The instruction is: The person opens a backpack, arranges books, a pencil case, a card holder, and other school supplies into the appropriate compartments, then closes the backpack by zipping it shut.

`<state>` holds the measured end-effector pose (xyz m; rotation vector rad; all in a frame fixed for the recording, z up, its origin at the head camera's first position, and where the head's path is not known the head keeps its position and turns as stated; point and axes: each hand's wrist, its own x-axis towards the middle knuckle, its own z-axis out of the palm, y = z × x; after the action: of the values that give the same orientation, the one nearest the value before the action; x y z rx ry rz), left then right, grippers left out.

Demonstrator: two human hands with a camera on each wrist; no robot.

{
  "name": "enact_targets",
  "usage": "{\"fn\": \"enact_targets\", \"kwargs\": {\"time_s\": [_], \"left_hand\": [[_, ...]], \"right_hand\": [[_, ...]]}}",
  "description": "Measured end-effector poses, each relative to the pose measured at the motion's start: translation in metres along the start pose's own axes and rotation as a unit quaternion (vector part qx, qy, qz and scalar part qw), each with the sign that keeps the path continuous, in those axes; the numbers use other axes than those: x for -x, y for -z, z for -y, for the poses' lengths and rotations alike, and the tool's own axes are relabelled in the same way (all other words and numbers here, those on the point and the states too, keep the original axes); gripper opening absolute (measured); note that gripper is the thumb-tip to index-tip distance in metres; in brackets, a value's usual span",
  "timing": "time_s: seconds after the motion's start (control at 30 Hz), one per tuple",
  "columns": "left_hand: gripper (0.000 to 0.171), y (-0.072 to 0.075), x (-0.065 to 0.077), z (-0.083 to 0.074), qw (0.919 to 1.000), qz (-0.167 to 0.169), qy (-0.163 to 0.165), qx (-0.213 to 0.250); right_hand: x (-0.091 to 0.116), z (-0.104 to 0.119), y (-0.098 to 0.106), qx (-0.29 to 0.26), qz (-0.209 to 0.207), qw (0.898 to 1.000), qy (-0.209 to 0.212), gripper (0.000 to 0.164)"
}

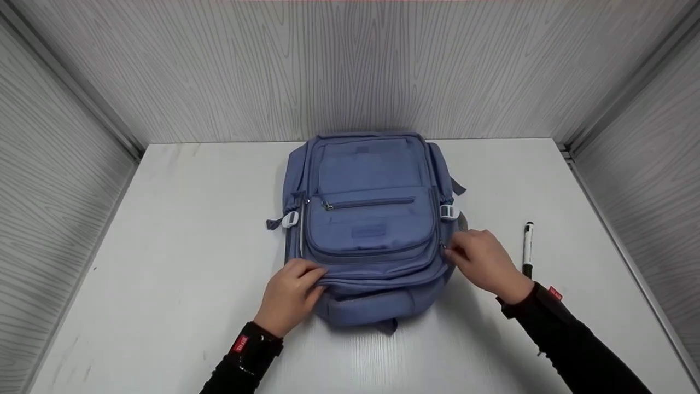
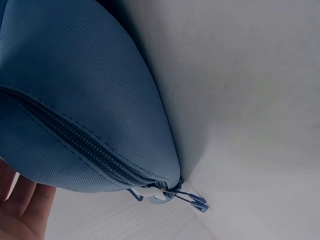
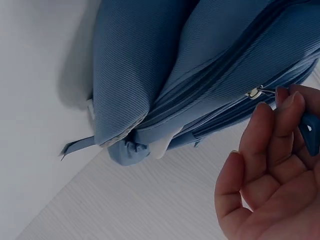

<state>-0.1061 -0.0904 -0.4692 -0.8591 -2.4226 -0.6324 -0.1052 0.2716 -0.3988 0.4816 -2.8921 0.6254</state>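
A blue backpack [image 1: 363, 169] lies front side up on the white table, its layered zipped pockets facing me. At its lower left edge my left hand [image 1: 290, 295] pinches the fabric between fingers and thumb; in the left wrist view the fingers [image 2: 35, 207] show only partly beside the bag. On the opposite side my right hand [image 1: 485, 264] pinches a zipper pull. The right wrist view shows the metal zipper slider [image 3: 255, 92] at the fingertips and the blue pull tab [image 3: 311, 132] within the hand. What lies inside the backpack is hidden.
A white marker with black ends [image 1: 528, 243] lies on the white table [image 1: 186, 246], right of the backpack and beyond my right wrist. Grey wood-grain panels [image 1: 350, 65] stand behind and at both sides. White strap buckles [image 1: 449, 212] sit along the bag's sides.
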Motion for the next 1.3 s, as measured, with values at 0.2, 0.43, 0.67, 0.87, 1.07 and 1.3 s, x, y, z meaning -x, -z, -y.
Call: {"fn": "enact_targets", "kwargs": {"time_s": [0.2,0.43,0.67,0.87,1.07,1.3], "left_hand": [[0.028,-0.001,0.0,-0.001,0.9999,-0.007,0.001,0.01],[0.029,-0.001,-0.001,-0.002,0.9998,-0.012,0.001,0.017],[0.03,-0.002,0.0,-0.003,0.9997,-0.016,-0.002,0.019],[0.031,-0.002,0.0,-0.003,0.9995,-0.018,-0.003,0.026],[0.035,-0.001,0.002,-0.003,0.9997,-0.011,-0.002,0.02],[0.04,0.005,0.002,-0.012,1.0,0.007,0.005,0.001]], "right_hand": [[0.012,0.022,-0.003,-0.04,0.008,0.999,0.011,0.02],[0.017,0.05,-0.015,-0.053,0.0,0.997,0.063,0.018],[0.012,0.092,-0.039,-0.023,-0.018,0.993,0.113,0.013],[0.008,0.122,-0.065,-0.002,-0.081,0.988,0.133,0.016],[0.007,0.121,-0.076,-0.007,-0.118,0.984,0.133,0.02],[0.012,0.091,-0.066,-0.047,-0.135,0.973,0.183,0.02]]}}
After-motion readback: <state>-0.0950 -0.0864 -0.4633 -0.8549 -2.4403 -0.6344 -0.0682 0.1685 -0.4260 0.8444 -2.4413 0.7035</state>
